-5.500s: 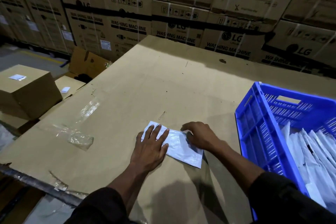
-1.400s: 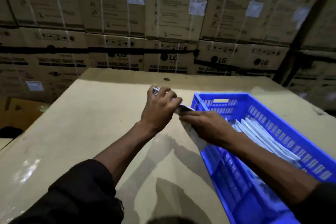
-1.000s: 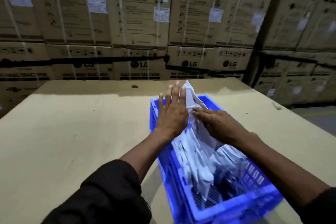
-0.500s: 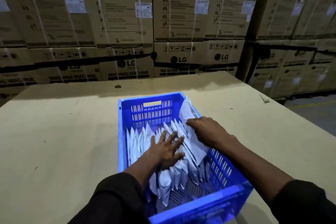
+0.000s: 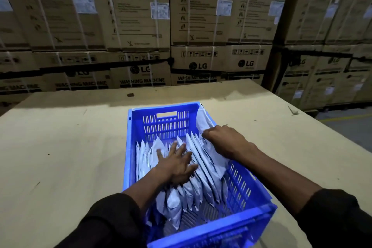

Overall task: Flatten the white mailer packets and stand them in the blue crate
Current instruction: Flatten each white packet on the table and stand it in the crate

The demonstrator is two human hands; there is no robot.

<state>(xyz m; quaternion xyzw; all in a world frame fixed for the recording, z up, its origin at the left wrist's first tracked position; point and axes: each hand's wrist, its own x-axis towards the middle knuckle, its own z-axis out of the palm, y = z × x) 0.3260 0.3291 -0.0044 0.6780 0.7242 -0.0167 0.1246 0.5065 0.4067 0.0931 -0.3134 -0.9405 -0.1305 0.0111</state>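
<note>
A: What has changed in the last half second?

B: Little. My right hand (image 5: 225, 143) still pinches the thin white plastic mailer packet (image 5: 205, 127), now lower against the right wall of the blue slotted plastic crate (image 5: 249, 185).

A: And the other hand?

B: My left hand (image 5: 177, 165), fingers spread flat, gripping nothing, presses the standing row of white packets (image 5: 149, 155) leftward, away from that pinch. I judge the gap ready; seating remains.
</note>
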